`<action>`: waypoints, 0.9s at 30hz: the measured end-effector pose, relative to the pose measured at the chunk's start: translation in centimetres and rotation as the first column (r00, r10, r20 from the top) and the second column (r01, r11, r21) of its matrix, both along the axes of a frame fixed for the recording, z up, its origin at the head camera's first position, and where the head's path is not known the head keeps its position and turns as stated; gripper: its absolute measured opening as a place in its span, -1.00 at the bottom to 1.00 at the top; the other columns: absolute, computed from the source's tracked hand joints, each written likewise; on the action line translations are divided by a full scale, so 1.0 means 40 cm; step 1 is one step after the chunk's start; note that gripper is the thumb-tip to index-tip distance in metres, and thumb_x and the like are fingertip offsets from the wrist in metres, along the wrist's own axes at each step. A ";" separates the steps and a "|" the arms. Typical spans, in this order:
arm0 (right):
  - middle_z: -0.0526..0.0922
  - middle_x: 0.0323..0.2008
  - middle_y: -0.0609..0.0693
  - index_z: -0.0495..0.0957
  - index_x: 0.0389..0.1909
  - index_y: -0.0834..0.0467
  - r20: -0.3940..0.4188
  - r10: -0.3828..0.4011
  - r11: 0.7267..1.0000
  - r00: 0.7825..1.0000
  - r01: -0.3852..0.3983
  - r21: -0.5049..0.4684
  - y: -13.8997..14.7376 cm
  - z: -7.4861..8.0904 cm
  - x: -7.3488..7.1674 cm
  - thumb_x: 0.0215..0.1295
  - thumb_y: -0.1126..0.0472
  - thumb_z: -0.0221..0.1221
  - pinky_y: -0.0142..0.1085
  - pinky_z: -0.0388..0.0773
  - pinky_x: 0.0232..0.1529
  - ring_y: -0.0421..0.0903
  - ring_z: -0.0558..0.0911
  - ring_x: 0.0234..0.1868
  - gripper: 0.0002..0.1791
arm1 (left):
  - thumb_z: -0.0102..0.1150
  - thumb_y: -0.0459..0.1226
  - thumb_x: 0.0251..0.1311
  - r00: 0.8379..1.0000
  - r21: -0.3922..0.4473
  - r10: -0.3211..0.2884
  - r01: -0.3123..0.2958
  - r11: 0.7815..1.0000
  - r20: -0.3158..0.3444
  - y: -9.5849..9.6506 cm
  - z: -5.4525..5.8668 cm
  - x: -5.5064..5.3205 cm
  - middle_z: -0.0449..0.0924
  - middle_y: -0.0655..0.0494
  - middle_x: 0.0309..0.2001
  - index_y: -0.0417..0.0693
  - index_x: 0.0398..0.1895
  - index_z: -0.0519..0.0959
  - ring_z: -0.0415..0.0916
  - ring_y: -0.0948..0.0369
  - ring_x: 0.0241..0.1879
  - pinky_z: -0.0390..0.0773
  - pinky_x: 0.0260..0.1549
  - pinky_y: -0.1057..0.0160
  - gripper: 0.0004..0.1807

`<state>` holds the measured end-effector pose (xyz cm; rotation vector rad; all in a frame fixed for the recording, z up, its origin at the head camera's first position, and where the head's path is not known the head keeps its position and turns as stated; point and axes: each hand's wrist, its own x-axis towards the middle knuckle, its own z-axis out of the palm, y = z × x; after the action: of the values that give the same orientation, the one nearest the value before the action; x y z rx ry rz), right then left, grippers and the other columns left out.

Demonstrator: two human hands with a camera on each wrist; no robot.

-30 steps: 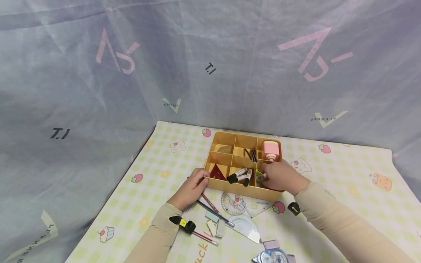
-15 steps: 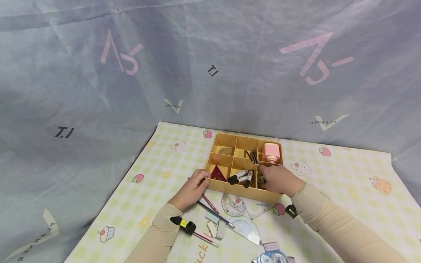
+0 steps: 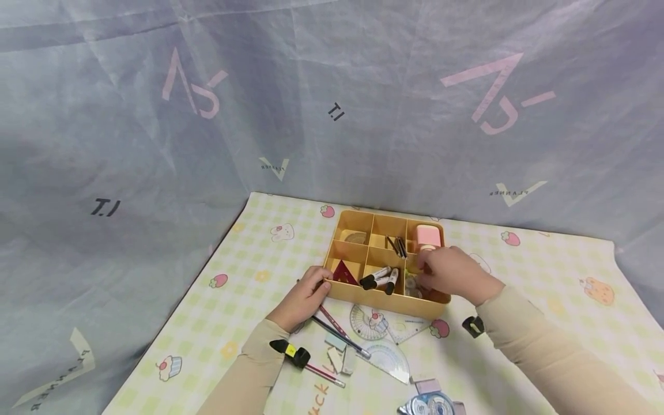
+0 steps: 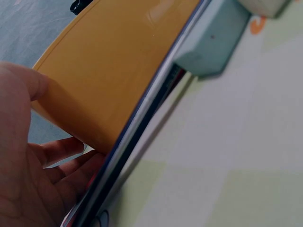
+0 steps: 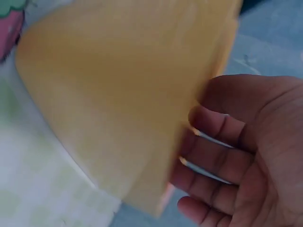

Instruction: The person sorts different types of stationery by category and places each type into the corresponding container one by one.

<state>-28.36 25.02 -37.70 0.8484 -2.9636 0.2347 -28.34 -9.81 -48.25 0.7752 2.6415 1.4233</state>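
Observation:
A yellow six-compartment organizer tray [image 3: 384,301] stands on the checked cloth. My left hand [image 3: 303,295] grips its front left corner, thumb on the outer wall in the left wrist view. My right hand [image 3: 456,274] is over the front right compartment, fingers loosely bent across the rim in the right wrist view; some fingertips are hidden by the wall. Below it in that compartment lie clear roundish pieces [image 3: 411,285]. Other compartments hold a red set square [image 3: 343,274], white markers with black caps [image 3: 381,278], thin black sticks [image 3: 398,246], a protractor [image 3: 355,237] and a pink blocky item [image 3: 428,235].
In front of the tray lie pencils [image 3: 339,337], several erasers [image 3: 335,358], a round protractor [image 3: 367,321], a clear set square [image 3: 406,327] and a half-round protractor [image 3: 388,358]. A blue correction tape [image 3: 432,405] sits at the near edge of view. A grey curtain [image 3: 332,144] hangs behind.
My right hand dipped deeper into the front right compartment, then rose and shifted right, uncovering the pieces there. The left hand stays on the corner.

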 end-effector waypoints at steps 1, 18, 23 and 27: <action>0.49 -0.58 -0.22 0.56 -0.43 0.03 0.001 -0.006 1.000 1.000 0.006 -0.014 0.006 0.012 0.006 0.19 0.18 0.42 -0.25 0.42 -0.45 -0.24 0.38 -0.58 -0.81 | -0.05 -0.19 0.57 1.000 -0.001 -0.001 0.001 1.000 0.001 0.000 0.000 0.000 0.37 0.04 0.22 0.11 0.01 0.45 0.37 0.06 0.24 0.33 0.28 -0.07 -0.89; 0.49 -0.44 -0.42 0.54 -0.37 -0.18 -0.055 0.217 0.975 0.975 -0.219 -0.026 0.028 0.073 0.228 0.21 0.17 0.41 -0.38 0.40 -0.46 -0.42 0.37 -0.49 -0.78 | -0.04 -0.17 0.57 1.000 0.013 -0.002 0.002 1.000 -0.028 -0.007 -0.018 -0.013 0.38 0.07 0.20 0.15 0.05 0.46 0.40 0.09 0.20 0.38 0.23 -0.06 -0.87; 0.54 -0.41 -0.35 0.54 -0.30 -0.13 0.117 0.220 0.975 0.969 -0.221 -0.003 0.026 0.037 0.282 0.15 0.12 0.43 -0.32 0.48 -0.42 -0.38 0.44 -0.45 -0.78 | -0.04 -0.20 0.56 1.000 0.011 0.014 -0.014 1.000 -0.021 -0.004 -0.020 -0.013 0.39 0.07 0.22 0.15 0.05 0.47 0.39 0.08 0.22 0.34 0.25 -0.08 -0.87; 0.47 -0.47 -0.31 0.50 -0.24 -0.10 0.405 0.066 0.992 0.912 -0.106 0.075 0.022 -0.020 0.342 -0.03 -0.06 0.51 -0.28 0.44 -0.43 -0.32 0.40 -0.50 -0.58 | -0.03 -0.21 0.56 1.000 0.003 0.014 -0.014 1.000 -0.015 -0.003 -0.015 -0.011 0.39 0.06 0.23 0.12 0.06 0.48 0.39 0.07 0.24 0.27 0.29 -0.16 -0.86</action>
<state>-14.67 25.90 -38.49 1.0602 -3.3439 0.3078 -28.78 -9.95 -48.87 0.7729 2.6618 1.4307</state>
